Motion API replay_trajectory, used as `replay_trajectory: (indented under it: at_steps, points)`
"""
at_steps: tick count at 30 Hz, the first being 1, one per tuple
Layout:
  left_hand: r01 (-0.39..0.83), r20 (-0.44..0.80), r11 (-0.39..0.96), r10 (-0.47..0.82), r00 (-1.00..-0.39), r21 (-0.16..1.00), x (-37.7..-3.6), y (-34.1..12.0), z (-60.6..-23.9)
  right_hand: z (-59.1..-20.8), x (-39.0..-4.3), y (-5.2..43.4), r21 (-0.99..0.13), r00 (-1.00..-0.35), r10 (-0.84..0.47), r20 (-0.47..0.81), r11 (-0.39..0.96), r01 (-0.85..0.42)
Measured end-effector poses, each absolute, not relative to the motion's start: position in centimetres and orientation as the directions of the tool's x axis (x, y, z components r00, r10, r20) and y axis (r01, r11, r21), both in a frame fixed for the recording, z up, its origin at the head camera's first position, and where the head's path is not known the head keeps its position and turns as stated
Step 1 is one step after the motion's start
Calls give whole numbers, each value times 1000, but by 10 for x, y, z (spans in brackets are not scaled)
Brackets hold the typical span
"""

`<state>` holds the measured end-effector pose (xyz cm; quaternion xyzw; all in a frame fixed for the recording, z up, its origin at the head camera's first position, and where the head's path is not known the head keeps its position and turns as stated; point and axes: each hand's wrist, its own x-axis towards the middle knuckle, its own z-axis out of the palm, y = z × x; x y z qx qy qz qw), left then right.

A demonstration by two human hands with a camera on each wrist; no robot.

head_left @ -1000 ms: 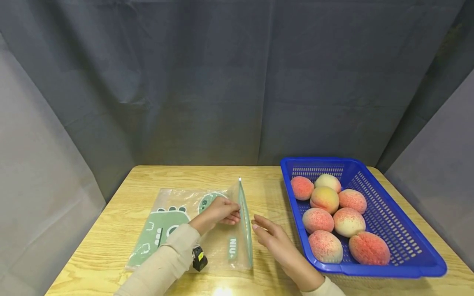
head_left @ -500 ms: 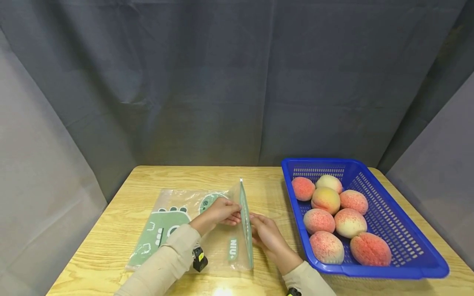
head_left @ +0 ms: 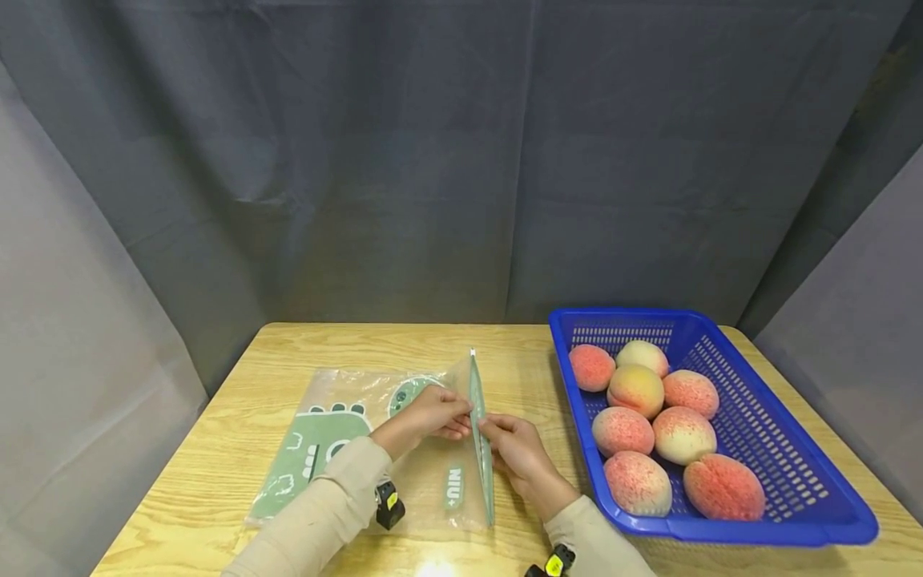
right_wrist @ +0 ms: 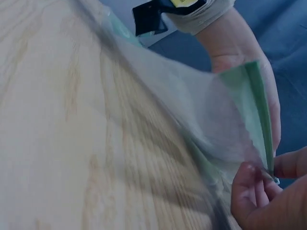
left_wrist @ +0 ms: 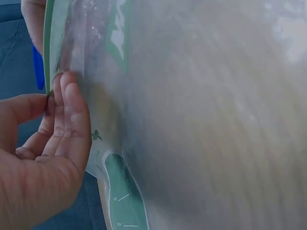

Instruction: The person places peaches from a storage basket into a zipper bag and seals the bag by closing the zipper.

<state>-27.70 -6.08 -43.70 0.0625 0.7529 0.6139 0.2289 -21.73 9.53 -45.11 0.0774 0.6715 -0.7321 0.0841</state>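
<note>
Hands meet at the bag's green zip strip: my left hand [head_left: 433, 414] pinches one lip, my right hand [head_left: 513, 451] pinches the other, on the zip bag [head_left: 339, 437] lying on the bench [head_left: 231, 449]. Opening looks under way; next calls for pulling the lips apart. Print reads "NIU+". Peaches [head_left: 638, 390] sit in the blue basket [head_left: 793, 449] at 3 o'clock.

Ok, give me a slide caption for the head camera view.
Both hands, left hand and right hand, pinch the green zip edge of a clear plastic bag beside a blue basket of peaches.
</note>
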Motion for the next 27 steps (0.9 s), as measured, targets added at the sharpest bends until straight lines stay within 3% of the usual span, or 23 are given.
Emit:
replay_trajectory:
  at_steps: [13, 27]
  points:
    - [-117, -254, 367, 349, -902, 923, -284, -86, -432, -460, -223, 103, -976, -979, 59, -193, -115, 185]
    - [-94, -192, 416, 201, -961, 904, -295, -143, -413, -470, -222, 111, -973, -972, 114, -204, -128, 190]
